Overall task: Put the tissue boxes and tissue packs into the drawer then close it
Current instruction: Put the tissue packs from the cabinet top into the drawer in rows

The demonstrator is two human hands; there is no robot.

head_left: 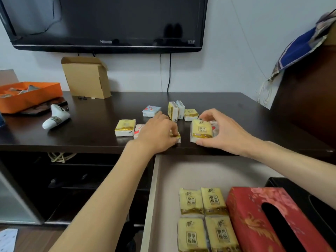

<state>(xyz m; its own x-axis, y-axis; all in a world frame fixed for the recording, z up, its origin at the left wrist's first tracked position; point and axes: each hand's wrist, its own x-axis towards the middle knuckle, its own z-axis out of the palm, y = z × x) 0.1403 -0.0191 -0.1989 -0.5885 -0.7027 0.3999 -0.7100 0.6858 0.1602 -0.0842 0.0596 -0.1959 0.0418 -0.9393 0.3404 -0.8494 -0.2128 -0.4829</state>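
Note:
The pale drawer (154, 190) stands pulled out below the dark table top (87, 131). Inside lie several yellow tissue packs (203, 219), a red tissue box (254, 220) and a black tissue box (320, 202) beside it. On the table my right hand (225, 131) grips a yellow tissue pack (201, 130) near the front edge. My left hand (158, 135) closes on another yellow pack (177, 137), mostly hidden under my fingers. More packs remain on the table: a yellow one (125, 127), a red-patterned one (137, 130), a light blue one (151, 111) and a cluster (181, 110) further back.
A wall-mounted TV (109, 22) hangs above the table. A cardboard box (87, 77), an orange tray (27, 95) and a white remote-like device (56, 117) occupy the left part. A dark cabinet (309, 106) with a blue cloth (300, 48) stands at the right.

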